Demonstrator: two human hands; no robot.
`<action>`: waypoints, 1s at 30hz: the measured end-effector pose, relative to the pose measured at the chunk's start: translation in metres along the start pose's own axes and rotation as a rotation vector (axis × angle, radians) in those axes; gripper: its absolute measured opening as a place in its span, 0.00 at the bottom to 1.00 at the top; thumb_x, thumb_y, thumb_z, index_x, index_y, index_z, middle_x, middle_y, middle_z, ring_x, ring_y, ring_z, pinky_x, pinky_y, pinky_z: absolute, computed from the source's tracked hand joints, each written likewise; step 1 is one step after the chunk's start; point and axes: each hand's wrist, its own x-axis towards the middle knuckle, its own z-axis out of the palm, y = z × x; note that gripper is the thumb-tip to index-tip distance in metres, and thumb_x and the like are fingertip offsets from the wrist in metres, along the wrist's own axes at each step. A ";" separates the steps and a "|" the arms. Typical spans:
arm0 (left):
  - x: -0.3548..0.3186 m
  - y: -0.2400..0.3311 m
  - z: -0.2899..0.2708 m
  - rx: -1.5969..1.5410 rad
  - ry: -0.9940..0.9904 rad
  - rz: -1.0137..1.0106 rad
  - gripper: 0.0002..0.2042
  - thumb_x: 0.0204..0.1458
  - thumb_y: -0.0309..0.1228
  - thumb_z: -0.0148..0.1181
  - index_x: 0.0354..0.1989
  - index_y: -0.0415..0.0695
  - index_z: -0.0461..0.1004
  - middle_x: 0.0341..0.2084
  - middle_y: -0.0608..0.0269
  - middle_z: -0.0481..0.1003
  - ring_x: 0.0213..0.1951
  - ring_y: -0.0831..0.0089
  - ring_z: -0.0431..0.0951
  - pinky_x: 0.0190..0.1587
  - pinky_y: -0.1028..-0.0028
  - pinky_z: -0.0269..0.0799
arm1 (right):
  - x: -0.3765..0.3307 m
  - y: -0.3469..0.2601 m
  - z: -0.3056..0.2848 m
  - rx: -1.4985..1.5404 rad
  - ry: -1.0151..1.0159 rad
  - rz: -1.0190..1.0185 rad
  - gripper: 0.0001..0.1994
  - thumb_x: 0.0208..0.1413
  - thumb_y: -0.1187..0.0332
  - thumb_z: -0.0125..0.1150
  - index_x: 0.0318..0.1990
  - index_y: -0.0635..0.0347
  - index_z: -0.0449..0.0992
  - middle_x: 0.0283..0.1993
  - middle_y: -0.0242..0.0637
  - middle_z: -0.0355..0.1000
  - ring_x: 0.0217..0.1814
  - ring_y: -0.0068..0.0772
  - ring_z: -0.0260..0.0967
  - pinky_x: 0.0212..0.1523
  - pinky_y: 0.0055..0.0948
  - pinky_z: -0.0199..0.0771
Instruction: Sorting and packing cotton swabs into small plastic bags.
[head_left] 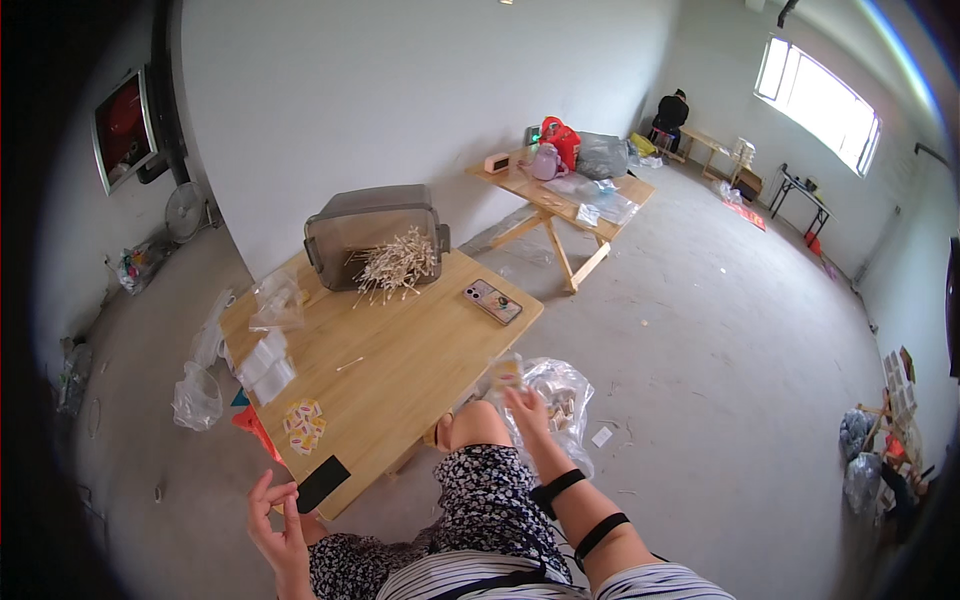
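Note:
My right hand point(527, 408) is closed on a small clear plastic bag point(507, 373) with a yellow label, slightly blurred, off the table's right edge. Below it a large clear plastic bag point(572, 385) with small packets inside rests on the floor. By the near table corner, my left hand point(277, 525) has its fingers apart and holds nothing, close to a black flat rectangle point(323, 485). Several yellow and white labels point(304, 425) lie beyond that. Cotton swabs point(398, 262) spill from a grey tipped plastic bin point(350, 212); a single swab point(350, 363) lies mid-table.
On the wooden table point(400, 350) are a phone point(493, 301), a white stack of bags point(267, 367) and clear bags point(278, 300). A second table point(560, 200) with bags stands behind. A person in black point(672, 112) sits far off. One white slip point(601, 436) is on the floor.

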 end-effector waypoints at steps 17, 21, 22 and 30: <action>0.002 -0.003 0.009 0.008 -0.033 -0.046 0.12 0.63 0.28 0.55 0.51 0.33 0.74 0.29 0.58 0.79 0.30 0.76 0.79 0.39 0.75 0.75 | -0.006 0.106 -0.129 -0.563 -0.155 0.712 0.31 0.63 0.40 0.51 0.55 0.61 0.72 0.34 0.37 0.81 0.31 0.31 0.78 0.29 0.35 0.73; 0.004 0.005 0.016 -0.038 -0.089 -0.157 0.11 0.63 0.29 0.57 0.48 0.33 0.75 0.31 0.56 0.81 0.33 0.71 0.83 0.41 0.72 0.79 | 0.013 0.123 -0.128 -0.560 -0.212 0.613 0.23 0.63 0.49 0.57 0.54 0.59 0.73 0.34 0.38 0.80 0.26 0.29 0.74 0.24 0.30 0.72; 0.002 0.002 0.014 -0.027 -0.079 -0.179 0.11 0.63 0.28 0.57 0.48 0.33 0.75 0.31 0.56 0.82 0.35 0.71 0.84 0.41 0.73 0.79 | 0.009 0.115 -0.119 -0.498 -0.245 0.617 0.21 0.63 0.51 0.59 0.54 0.58 0.75 0.34 0.38 0.80 0.25 0.28 0.74 0.24 0.28 0.72; -0.004 -0.020 0.005 0.061 -0.103 -0.058 0.09 0.61 0.24 0.58 0.48 0.38 0.77 0.32 0.59 0.83 0.38 0.73 0.86 0.31 0.79 0.78 | 0.015 0.066 -0.060 -0.237 -0.284 0.384 0.11 0.64 0.63 0.57 0.41 0.61 0.80 0.28 0.33 0.76 0.23 0.23 0.69 0.26 0.22 0.67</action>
